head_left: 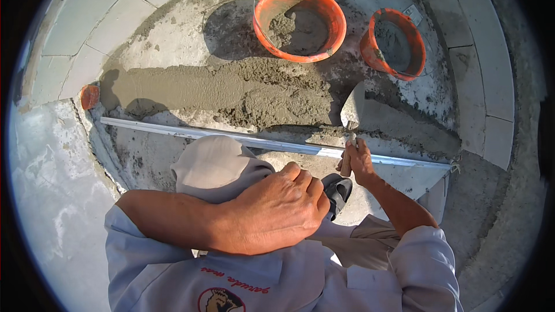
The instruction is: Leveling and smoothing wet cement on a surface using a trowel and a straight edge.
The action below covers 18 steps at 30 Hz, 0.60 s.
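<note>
My right hand [359, 160] is wrapped round the wooden handle of a trowel [351, 108], whose blade points away from me over the right part of a wet mortar bed [191, 89]. Just beneath the trowel, a long metal straightedge [260, 141] lies crosswise along the near side of the mortar. My left hand [283, 205] is bent across in front of my body by my raised knee [217, 167], its fingers curled in. Its palm side is hidden, so anything inside it does not show. The mortar is smooth at the left and lumpy in the middle.
Beyond the mortar stand a large orange bucket [326, 8] with mortar in it and a smaller orange bucket [413, 46]. A piece of red brick [89, 97] sits at the mortar's left end. Pale tiles [121, 20] border the rough floor. My shoe [336, 193] is below the straightedge.
</note>
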Available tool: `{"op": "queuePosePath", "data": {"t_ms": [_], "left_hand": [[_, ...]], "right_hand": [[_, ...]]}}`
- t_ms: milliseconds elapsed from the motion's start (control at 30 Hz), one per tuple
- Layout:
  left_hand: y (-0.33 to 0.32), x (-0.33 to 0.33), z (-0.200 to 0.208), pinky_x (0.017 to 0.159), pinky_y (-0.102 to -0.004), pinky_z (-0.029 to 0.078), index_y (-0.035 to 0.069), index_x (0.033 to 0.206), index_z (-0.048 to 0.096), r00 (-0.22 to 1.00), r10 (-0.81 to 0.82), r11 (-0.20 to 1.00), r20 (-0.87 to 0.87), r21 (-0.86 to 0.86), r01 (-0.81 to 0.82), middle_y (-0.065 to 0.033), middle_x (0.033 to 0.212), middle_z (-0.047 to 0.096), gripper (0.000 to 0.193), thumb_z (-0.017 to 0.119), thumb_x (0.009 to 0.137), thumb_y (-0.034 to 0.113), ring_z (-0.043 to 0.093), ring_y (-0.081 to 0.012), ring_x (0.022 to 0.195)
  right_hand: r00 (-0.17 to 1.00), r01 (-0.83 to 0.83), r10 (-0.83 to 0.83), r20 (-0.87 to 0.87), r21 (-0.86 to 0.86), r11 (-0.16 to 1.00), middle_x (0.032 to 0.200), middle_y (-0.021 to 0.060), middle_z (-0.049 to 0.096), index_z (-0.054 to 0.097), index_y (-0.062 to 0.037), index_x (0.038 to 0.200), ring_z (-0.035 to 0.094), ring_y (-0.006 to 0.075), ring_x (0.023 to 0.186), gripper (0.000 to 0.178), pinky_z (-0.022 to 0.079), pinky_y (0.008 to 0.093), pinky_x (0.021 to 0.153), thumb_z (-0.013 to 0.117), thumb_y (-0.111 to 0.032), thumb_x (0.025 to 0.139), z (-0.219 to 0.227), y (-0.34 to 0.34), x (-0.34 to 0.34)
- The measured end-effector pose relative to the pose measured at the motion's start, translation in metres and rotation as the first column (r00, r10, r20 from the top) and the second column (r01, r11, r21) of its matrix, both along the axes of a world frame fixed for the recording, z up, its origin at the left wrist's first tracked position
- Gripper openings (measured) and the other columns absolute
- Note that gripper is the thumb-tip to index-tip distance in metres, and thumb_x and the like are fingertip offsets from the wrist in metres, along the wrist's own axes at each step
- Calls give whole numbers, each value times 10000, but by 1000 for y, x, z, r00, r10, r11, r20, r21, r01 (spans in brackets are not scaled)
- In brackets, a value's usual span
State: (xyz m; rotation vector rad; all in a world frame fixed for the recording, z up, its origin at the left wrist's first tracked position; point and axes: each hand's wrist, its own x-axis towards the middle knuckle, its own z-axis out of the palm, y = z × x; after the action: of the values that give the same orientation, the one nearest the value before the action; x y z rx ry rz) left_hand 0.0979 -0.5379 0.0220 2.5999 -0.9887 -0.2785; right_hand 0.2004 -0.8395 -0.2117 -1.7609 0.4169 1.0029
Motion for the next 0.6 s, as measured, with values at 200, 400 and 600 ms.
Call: {"op": "queuePosePath", "data": {"t_ms": [200, 400, 600], "left_hand": [[5, 6, 1, 806, -393, 453, -49, 992, 656, 999, -23, 998, 32, 59, 21, -122, 836, 641, 318, 619, 851, 234, 597, -226, 809], [17, -4, -3, 824, -381, 458, -60, 1052, 644, 999, 33, 997, -1, 72, -32, -138, 922, 645, 367, 616, 862, 253, 600, -226, 842], [25, -6, -2, 866, -370, 450, -53, 1078, 636, 995, 82, 996, -60, 48, -79, -118, 913, 600, 347, 614, 869, 224, 597, -225, 890]], "right_hand": [[949, -104, 76, 306, 75, 992, 768, 126, 595, 466, -55, 1121, 590, 233, 681, 287, 486, 411, 615, 629, -272, 1028, -86, 119, -110], [856, -469, 453, 250, 8, 883, 893, 284, 697, 485, -23, 1173, 688, 486, 866, 373, 515, 531, 747, 643, -307, 990, -41, 243, -120], [551, -715, 791, 267, -337, 612, 1002, 312, 699, 410, -41, 1237, 688, 489, 917, 392, 544, 577, 795, 589, -281, 985, -7, 212, -74]]}}
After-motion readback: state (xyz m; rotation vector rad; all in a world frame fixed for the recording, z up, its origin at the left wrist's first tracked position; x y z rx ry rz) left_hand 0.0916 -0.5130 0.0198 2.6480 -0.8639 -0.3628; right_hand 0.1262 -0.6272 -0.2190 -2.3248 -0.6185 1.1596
